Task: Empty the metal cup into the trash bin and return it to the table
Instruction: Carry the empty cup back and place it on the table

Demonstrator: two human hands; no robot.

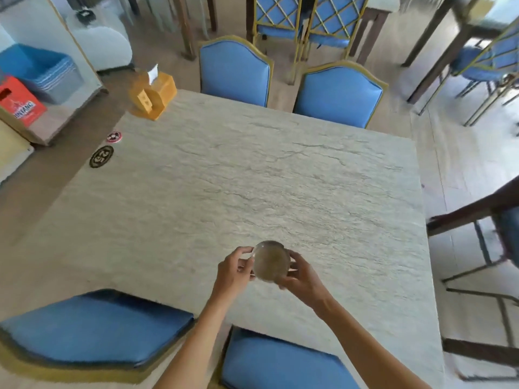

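A round metal cup is held over the near part of the stone-patterned table, its mouth facing the camera. My left hand grips its left side with thumb and fingers. My right hand wraps around its right side. I cannot tell whether the cup rests on the table or hangs just above it, and its inside is too blurred to read. A grey bin with a blue liner stands on the floor at the far left.
A wooden tissue box sits on the table's far left corner, with two round stickers near the left edge. Blue chairs stand at the far side and two more at the near side. A red box stands beside the bin.
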